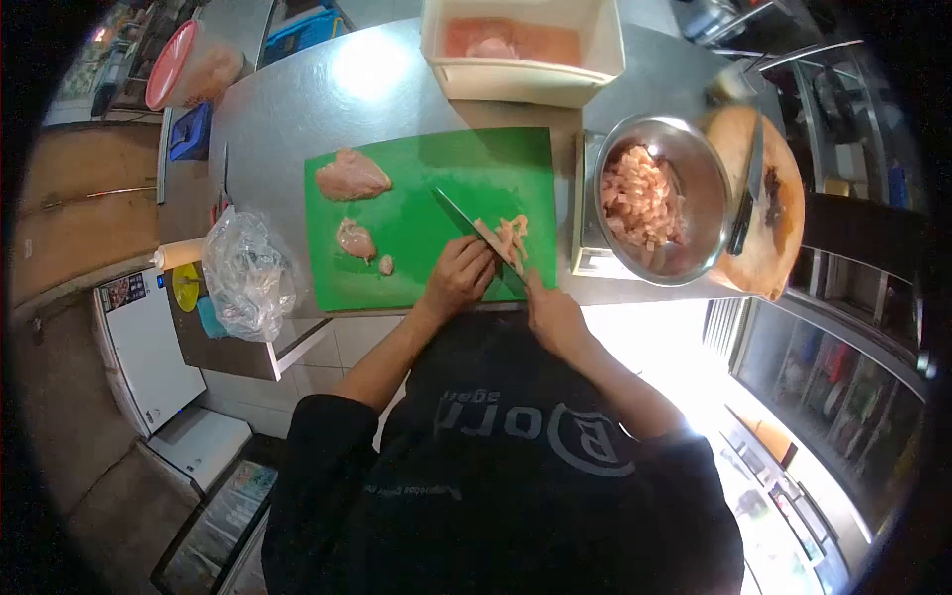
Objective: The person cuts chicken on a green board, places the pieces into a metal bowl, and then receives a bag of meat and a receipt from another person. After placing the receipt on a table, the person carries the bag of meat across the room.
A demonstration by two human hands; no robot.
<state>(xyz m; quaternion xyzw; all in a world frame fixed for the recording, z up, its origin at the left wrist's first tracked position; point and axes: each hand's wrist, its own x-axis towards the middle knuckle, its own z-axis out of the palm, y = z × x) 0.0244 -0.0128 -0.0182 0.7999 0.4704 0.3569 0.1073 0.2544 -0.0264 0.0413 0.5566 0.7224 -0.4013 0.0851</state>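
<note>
Working at the near edge of the green cutting board [407, 223], the right hand [555, 315] has its fingers clamped round the handle of a knife [457, 211]. The blade slants across the board's near right part, its tip pointing toward the far left. The left hand [461, 276] sits just left of the blade with its fingers bent and close together; can't tell if they're actually pinching anything.

Cut meat strips [512, 234] are lying right by the blade, toward the board's right edge. Left of the hands there's a tiny meat bit [386, 265], then a smallish meat piece [355, 239] near the left edge, and a bigger meat piece [354, 175] up in the far left corner.

A crumpled plastic bag [248, 275] is off the board's near left corner. On the right, a steel bowl [706, 223] holds diced meat [640, 193], and past it there's a round wooden board [776, 233] with a second knife [752, 188] on its left side.

At the far edge of the steel table [288, 114] there's a white bin [535, 85] with pinkish meat inside, plus a red-rimmed tub [177, 61] way over at the far left.
</note>
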